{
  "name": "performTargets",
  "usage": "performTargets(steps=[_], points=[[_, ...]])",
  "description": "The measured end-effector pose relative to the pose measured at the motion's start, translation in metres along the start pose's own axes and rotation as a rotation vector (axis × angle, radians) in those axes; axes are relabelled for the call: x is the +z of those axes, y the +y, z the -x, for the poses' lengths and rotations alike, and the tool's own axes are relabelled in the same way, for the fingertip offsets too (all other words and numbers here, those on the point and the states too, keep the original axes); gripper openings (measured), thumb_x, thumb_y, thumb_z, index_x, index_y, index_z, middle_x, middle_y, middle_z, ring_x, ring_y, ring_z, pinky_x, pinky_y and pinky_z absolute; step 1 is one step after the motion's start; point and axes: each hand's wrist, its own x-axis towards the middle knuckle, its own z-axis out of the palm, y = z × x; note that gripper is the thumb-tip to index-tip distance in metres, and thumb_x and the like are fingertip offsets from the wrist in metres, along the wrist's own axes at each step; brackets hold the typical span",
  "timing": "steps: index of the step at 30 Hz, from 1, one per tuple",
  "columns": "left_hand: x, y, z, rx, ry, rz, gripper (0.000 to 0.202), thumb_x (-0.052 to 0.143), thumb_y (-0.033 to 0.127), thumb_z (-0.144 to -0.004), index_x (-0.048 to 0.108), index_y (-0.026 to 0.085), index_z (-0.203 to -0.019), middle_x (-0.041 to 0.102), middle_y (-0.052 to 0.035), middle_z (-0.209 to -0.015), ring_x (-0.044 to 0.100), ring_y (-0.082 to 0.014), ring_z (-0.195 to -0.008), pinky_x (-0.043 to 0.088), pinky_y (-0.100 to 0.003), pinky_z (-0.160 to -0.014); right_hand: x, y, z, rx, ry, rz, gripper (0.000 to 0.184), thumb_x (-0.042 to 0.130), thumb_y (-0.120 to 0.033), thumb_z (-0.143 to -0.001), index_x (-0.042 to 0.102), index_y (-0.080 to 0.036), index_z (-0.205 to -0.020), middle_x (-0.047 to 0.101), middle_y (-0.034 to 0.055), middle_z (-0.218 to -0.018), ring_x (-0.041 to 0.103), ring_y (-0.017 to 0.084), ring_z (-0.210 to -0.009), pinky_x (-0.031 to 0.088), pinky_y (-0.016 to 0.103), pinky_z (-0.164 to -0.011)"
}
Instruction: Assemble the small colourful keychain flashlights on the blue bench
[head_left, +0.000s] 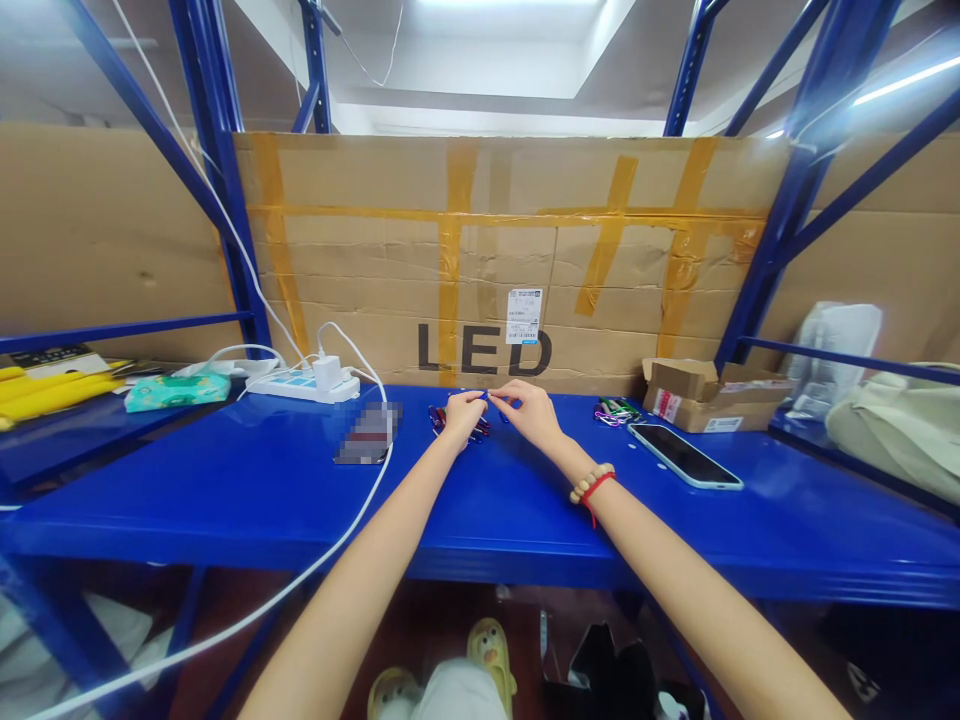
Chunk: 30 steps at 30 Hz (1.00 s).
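My left hand (465, 414) is closed over the middle of the blue shelf, its thumb and fingers pressed together. Close to its right, my right hand (527, 410) pinches with thumb and forefinger, fingertips almost meeting the left ones. A tiny blue thing shows between the fingertips, too small to name. Beside and partly behind my left hand lies a pile of small red and dark clips (437, 420), perhaps carabiners. Right of my right hand sits another small heap of green, purple and silver clips (616, 412).
A phone (686, 457) and an opened cardboard box (701, 395) lie at the right. On the left are a power strip (289, 385), a blurred flat item (365, 434) and a tissue pack (178, 391). A white cable (360, 515) crosses the shelf. Cardboard (360, 270) stands behind.
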Motion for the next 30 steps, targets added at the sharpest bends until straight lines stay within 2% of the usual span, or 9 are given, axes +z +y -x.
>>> performTargets(steps=[6, 9, 12, 15, 18, 21, 24, 27, 30], points=[[0.000, -0.003, -0.002, 0.015, 0.006, -0.001, 0.024, 0.045, 0.007, -0.050, 0.066, 0.014, -0.059, 0.048, 0.0036, -0.045, 0.039, -0.0075, -0.044, 0.030, -0.020, -0.045, 0.005, 0.001, 0.000, 0.034, -0.058, -0.073, 0.015, 0.059, -0.025, -0.077, 0.072, -0.020, -0.081, 0.067, 0.0033, -0.086, 0.056, 0.009, -0.058, 0.042, 0.021, -0.056], [-0.001, -0.002, -0.002, 0.014, -0.004, 0.000, 0.025, 0.047, 0.007, -0.051, 0.068, 0.015, -0.062, 0.048, 0.0038, -0.044, 0.039, -0.0072, -0.043, 0.030, -0.020, -0.044, 0.000, 0.000, -0.002, 0.145, -0.010, -0.066, 0.018, 0.060, -0.035, -0.076, 0.070, -0.022, -0.082, 0.068, 0.0016, -0.087, 0.058, 0.010, -0.060, 0.042, 0.022, -0.056], [-0.002, 0.001, -0.003, -0.017, -0.005, 0.038, 0.026, 0.049, 0.009, -0.054, 0.070, 0.015, -0.069, 0.047, 0.0044, -0.044, 0.037, -0.0060, -0.040, 0.029, -0.019, -0.042, -0.011, 0.005, -0.003, 0.302, 0.034, 0.040, 0.026, 0.057, -0.045, -0.076, 0.069, -0.024, -0.087, 0.069, 0.0005, -0.088, 0.061, 0.013, -0.069, 0.043, 0.023, -0.059], [-0.004, 0.005, -0.003, -0.086, 0.009, 0.114, 0.027, 0.050, 0.009, -0.056, 0.070, 0.015, -0.074, 0.043, 0.0052, -0.043, 0.033, -0.0040, -0.037, 0.026, -0.017, -0.039, -0.020, 0.015, -0.001, 0.426, -0.097, 0.206, 0.026, 0.062, -0.045, -0.072, 0.070, -0.023, -0.085, 0.070, 0.0035, -0.090, 0.063, 0.018, -0.083, 0.045, 0.025, -0.066], [-0.004, 0.010, -0.001, -0.151, 0.004, 0.192, 0.025, 0.048, 0.008, -0.058, 0.068, 0.012, -0.072, 0.040, 0.0053, -0.044, 0.031, -0.0032, -0.036, 0.025, -0.017, -0.037, -0.018, 0.026, 0.003, 0.509, -0.296, 0.279, 0.013, 0.073, -0.031, -0.063, 0.072, -0.021, -0.072, 0.071, 0.0065, -0.081, 0.065, 0.020, -0.081, 0.046, 0.025, -0.065], [-0.003, 0.014, 0.001, -0.174, -0.023, 0.227, 0.021, 0.047, 0.009, -0.062, 0.065, 0.010, -0.072, 0.044, 0.0038, -0.048, 0.031, -0.0027, -0.035, 0.023, -0.018, -0.036, -0.012, 0.034, 0.005, 0.527, -0.347, 0.243, 0.003, 0.074, -0.019, -0.061, 0.072, -0.017, -0.063, 0.070, 0.0069, -0.064, 0.065, 0.018, -0.066, 0.047, 0.022, -0.058], [-0.002, 0.017, 0.003, -0.210, -0.053, 0.238, 0.019, 0.044, 0.016, -0.070, 0.063, 0.009, -0.069, 0.042, 0.0031, -0.046, 0.025, -0.0021, -0.033, 0.018, -0.018, -0.035, -0.008, 0.040, 0.004, 0.508, -0.334, 0.171, 0.005, 0.072, -0.019, -0.064, 0.073, -0.015, -0.066, 0.068, 0.0052, -0.057, 0.064, 0.014, -0.056, 0.047, 0.019, -0.052], [-0.003, 0.016, 0.002, -0.238, -0.077, 0.226, 0.029, 0.037, 0.027, -0.077, 0.058, 0.011, -0.065, 0.041, 0.0024, -0.045, 0.024, -0.0029, -0.032, 0.017, -0.018, -0.036, -0.006, 0.044, 0.004, 0.472, -0.304, 0.122, 0.007, 0.071, -0.016, -0.063, 0.073, -0.015, -0.069, 0.069, 0.0039, -0.059, 0.065, 0.014, -0.056, 0.048, 0.018, -0.052], [-0.003, 0.014, -0.001, -0.232, -0.079, 0.187, 0.035, 0.028, 0.030, -0.079, 0.052, 0.013, -0.060, 0.041, 0.0020, -0.044, 0.024, -0.0038, -0.031, 0.018, -0.019, -0.035, -0.004, 0.045, 0.005, 0.436, -0.282, 0.099, 0.004, 0.070, -0.016, -0.063, 0.073, -0.016, -0.066, 0.069, 0.0033, -0.058, 0.065, 0.014, -0.056, 0.047, 0.019, -0.053]])
